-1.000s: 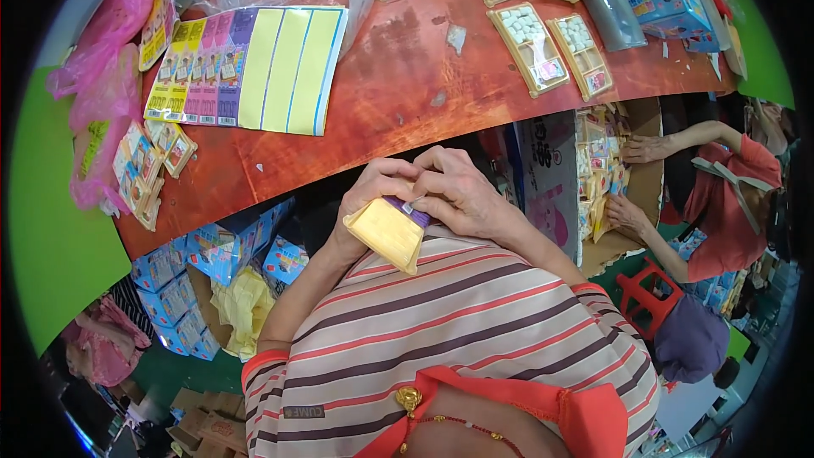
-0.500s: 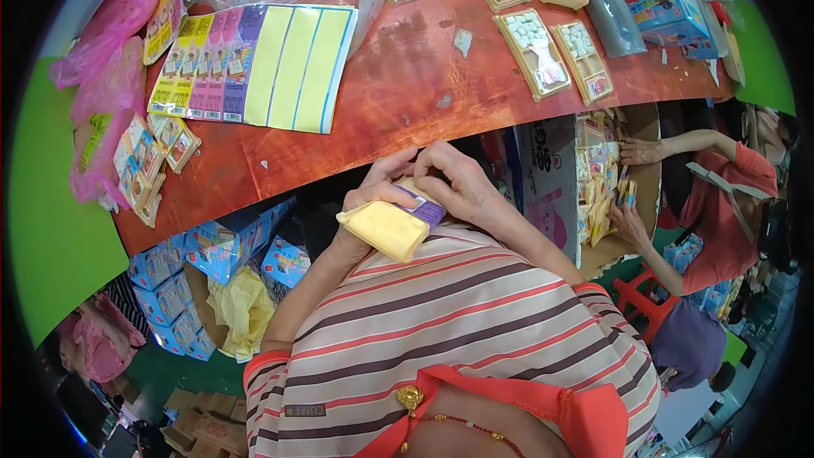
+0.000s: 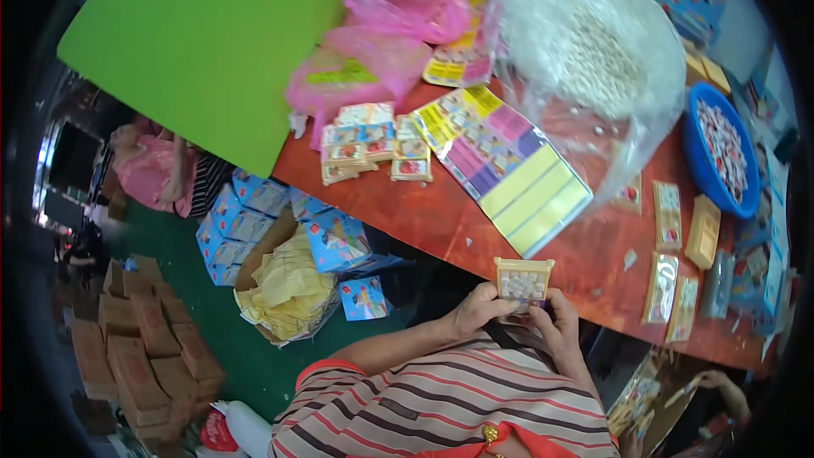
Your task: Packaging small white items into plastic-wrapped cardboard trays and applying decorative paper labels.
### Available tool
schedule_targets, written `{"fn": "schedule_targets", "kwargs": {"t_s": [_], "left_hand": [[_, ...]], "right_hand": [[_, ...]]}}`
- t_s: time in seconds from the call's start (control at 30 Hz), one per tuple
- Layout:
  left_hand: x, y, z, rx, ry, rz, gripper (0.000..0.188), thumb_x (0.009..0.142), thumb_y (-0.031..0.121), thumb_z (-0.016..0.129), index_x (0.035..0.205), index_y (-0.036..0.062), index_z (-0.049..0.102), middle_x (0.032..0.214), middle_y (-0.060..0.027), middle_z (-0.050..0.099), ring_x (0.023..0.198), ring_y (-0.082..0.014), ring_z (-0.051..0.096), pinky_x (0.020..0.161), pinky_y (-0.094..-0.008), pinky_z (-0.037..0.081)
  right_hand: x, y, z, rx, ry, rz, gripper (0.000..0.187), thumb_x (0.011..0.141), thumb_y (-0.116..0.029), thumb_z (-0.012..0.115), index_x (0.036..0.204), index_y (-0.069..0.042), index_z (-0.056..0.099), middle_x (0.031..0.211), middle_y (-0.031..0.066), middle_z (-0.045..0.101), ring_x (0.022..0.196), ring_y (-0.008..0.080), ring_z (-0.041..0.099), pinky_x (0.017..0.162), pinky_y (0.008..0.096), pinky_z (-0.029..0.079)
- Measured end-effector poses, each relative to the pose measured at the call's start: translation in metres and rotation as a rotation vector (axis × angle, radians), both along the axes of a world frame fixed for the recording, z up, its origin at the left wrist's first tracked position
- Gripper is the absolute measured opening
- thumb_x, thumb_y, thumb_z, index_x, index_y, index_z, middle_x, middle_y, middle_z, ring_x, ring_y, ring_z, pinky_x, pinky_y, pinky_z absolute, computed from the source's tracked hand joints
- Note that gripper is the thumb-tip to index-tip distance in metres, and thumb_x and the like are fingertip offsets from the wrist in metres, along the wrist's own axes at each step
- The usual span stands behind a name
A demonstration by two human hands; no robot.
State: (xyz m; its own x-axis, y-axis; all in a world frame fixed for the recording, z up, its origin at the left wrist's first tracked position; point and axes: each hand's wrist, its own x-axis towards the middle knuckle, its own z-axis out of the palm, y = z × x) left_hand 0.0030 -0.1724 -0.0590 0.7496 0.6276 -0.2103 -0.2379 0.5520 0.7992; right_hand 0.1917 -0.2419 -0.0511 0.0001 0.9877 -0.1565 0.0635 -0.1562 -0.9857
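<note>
Close to my body, at the table's near edge, I hold a small cream plastic tray pack [image 3: 523, 280] of pale pieces, its face turned up. My left hand [image 3: 477, 309] closes on the pack's lower left corner. My right hand [image 3: 556, 321] grips its lower right corner, thumb at the bottom edge. Beyond it lies a sheet of stickers [image 3: 500, 165], partly coloured and partly bare yellow backing. Finished-looking packs of the same kind [image 3: 358, 142] are stacked to the left of the sheet.
The red table [image 3: 407, 212] carries pink plastic bags [image 3: 365, 59], a clear bag of white pieces [image 3: 593, 59], a blue basin [image 3: 721, 153] and several trays [image 3: 667, 214]. Blue boxes [image 3: 339, 237] and a carton of yellow paper [image 3: 288, 288] stand below left. A co-worker's hand [image 3: 715, 380] is at lower right.
The view has swung left. The pack has turned from its cream back, with a purple label strip, to its face with pale pieces. Both hands have shifted to its lower corners.
</note>
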Motion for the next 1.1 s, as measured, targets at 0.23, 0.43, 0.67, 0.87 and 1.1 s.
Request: {"fn": "schedule_targets", "kwargs": {"t_s": [0.23,0.43,0.67,0.87,1.1], "left_hand": [[-0.073,0.109,0.056,0.339,0.315,0.540,0.043,0.082,0.011,0.061,0.123,-0.0004,0.054,0.114,-0.0076,0.063,0.102,-0.0156,0.062,0.091,-0.0318,0.049],[-0.143,0.235,0.028,0.843,0.671,0.903,0.078,0.080,0.005,0.057,0.148,0.0016,0.020,0.132,-0.0144,0.046,0.117,-0.0221,0.052,0.096,-0.0303,0.045],[-0.137,0.284,0.037,0.995,1.242,0.830,0.073,0.088,0.017,0.050,0.151,0.0099,0.013,0.130,-0.0303,0.049,0.108,-0.0480,0.056,0.091,-0.0500,0.045],[-0.114,0.249,0.053,1.900,1.625,1.087,0.054,0.087,0.017,0.053,0.139,0.0066,0.041,0.114,-0.0250,0.055,0.092,-0.0446,0.058,0.080,-0.0502,0.047],[-0.052,0.093,0.024,0.200,0.368,0.332,0.026,0.096,0.016,0.050,0.112,-0.0032,0.056,0.099,-0.0143,0.064,0.080,-0.0230,0.067,0.066,-0.0282,0.054]], "right_hand": [[-0.010,0.034,0.005,0.121,-0.107,-0.016,0.041,0.087,-0.002,0.058,0.127,0.002,0.050,0.116,0.0087,0.054,0.102,0.0174,0.055,0.091,0.0310,0.044],[-0.025,0.090,0.036,0.536,-1.049,0.114,0.057,0.081,-0.020,0.069,0.132,-0.005,0.048,0.135,0.0197,0.045,0.124,0.0343,0.043,0.103,0.0461,0.033],[-0.013,0.108,-0.004,0.484,-1.286,0.194,0.061,0.083,-0.037,0.064,0.134,-0.007,0.047,0.141,0.0141,0.043,0.133,0.0293,0.038,0.103,0.0460,0.030],[0.014,0.079,-0.005,0.404,-1.268,0.087,0.056,0.083,-0.030,0.066,0.131,-0.006,0.049,0.140,0.0143,0.045,0.132,0.0293,0.040,0.103,0.0430,0.031],[0.043,0.038,-0.011,0.319,-1.295,-0.033,0.051,0.082,-0.023,0.066,0.127,-0.003,0.051,0.136,0.0157,0.048,0.128,0.0311,0.043,0.103,0.0445,0.031]]}}
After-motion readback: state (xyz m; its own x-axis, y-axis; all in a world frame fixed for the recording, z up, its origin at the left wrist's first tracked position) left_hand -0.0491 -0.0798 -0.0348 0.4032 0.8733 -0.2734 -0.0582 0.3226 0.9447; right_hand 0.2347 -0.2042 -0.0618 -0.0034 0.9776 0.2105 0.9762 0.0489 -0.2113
